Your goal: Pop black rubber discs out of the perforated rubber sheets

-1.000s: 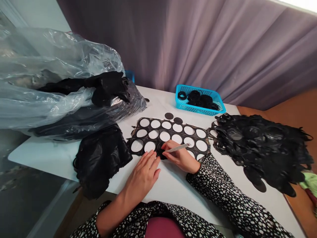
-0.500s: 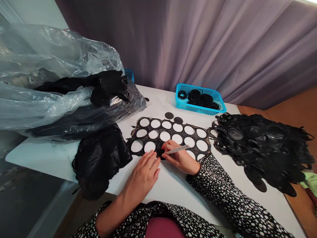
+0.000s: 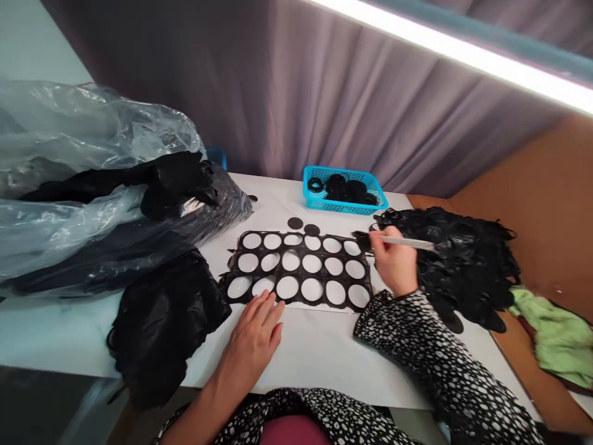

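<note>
A black rubbery sheet [image 3: 301,273] with rows of round holes lies on the white table [image 3: 324,346], white showing through the holes. My left hand [image 3: 260,321] rests flat with its fingers on the sheet's front edge, holding nothing. To the right of the sheet, my right hand [image 3: 393,256] is closed around a thin whitish tool [image 3: 410,242]. A dark piece [image 3: 362,240] shows at the tool's left end, by the fingertips. Two black discs [image 3: 295,223] lie just behind the sheet.
At the back is a blue basket [image 3: 345,207] with black rings. Black sheets with discs [image 3: 458,259] are heaped on the right, beside a green cloth [image 3: 556,337]. On the left are a clear plastic bag [image 3: 152,133] and a folded black bundle [image 3: 162,327].
My right hand has moved from the sheet's front edge out past its right side with the tool and a dark piece. The view has shifted. My left hand still rests by the front edge.
</note>
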{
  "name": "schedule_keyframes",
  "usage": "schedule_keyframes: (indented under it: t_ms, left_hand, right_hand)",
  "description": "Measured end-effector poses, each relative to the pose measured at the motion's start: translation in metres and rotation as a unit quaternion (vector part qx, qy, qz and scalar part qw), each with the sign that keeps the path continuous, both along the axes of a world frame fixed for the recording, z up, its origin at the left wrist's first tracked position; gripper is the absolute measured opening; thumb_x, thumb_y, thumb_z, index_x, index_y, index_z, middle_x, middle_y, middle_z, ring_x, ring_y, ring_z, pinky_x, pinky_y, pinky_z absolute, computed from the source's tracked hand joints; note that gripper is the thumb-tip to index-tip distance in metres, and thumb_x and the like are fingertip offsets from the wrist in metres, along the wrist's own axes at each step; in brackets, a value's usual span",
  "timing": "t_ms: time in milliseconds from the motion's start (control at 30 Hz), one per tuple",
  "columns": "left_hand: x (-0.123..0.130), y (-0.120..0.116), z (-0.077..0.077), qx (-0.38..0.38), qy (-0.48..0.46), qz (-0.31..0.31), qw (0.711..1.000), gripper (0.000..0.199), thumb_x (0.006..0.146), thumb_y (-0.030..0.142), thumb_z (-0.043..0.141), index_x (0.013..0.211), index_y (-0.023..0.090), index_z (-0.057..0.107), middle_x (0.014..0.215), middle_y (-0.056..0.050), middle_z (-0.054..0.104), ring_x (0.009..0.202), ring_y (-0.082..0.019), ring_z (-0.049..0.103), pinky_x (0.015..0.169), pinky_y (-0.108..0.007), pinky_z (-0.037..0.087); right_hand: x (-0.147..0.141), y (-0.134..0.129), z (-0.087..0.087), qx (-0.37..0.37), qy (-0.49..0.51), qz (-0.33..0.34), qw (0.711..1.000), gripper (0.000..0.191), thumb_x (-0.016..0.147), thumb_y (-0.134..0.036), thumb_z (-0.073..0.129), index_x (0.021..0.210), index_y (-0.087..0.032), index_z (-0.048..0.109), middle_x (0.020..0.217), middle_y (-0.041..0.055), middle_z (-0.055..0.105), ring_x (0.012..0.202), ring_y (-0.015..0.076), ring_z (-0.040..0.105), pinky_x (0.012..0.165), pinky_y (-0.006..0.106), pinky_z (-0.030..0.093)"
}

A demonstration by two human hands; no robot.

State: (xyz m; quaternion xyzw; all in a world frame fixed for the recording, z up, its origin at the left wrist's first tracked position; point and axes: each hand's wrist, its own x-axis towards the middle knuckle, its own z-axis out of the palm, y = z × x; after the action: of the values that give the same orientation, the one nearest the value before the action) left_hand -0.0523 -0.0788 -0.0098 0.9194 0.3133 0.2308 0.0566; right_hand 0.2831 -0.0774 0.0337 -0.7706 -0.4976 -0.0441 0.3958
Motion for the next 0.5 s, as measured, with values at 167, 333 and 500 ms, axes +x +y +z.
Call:
schedule_keyframes:
  t_ms: [167,333,500]
  left_hand:
    - [0.005,0.01,0.007,0.032,-0.035,-0.007,0.999,0.024,0.095,0.02,0.048,0.112,0.02,0.065,0.114,-0.009,0.066,0.115,-0.028,0.059,0.098,-0.048,0.051]
    - [0.05,0.006,0.023,0.024,-0.041,-0.058,0.997,0.023,0.096,0.018,0.048,0.114,0.017,0.063,0.124,-0.011,0.061,0.126,-0.027,0.052,0.104,-0.045,0.047]
    - [0.104,-0.009,0.017,-0.001,0.037,-0.188,0.981,0.039,0.097,0.023,0.048,0.136,0.016,0.049,0.145,-0.012,0.049,0.139,-0.027,0.041,0.111,-0.046,0.041]
  right_hand:
    - [0.114,-0.069,0.017,-0.081,-0.051,-0.182,0.979,0.038,0.082,-0.058,0.047,0.064,-0.024,0.049,0.059,0.0055,0.056,0.057,0.0227,0.05,0.059,0.035,0.038]
    - [0.139,-0.105,0.016,-0.021,-0.107,-0.156,0.982,0.035,0.081,-0.052,0.049,0.063,-0.023,0.053,0.088,0.0141,0.065,0.086,0.0285,0.058,0.073,0.041,0.046]
    - [0.068,-0.098,0.01,0.035,0.061,-0.044,0.997,0.021,0.084,-0.039,0.058,0.078,-0.019,0.061,0.087,0.0091,0.064,0.076,0.0215,0.059,0.068,0.035,0.048]
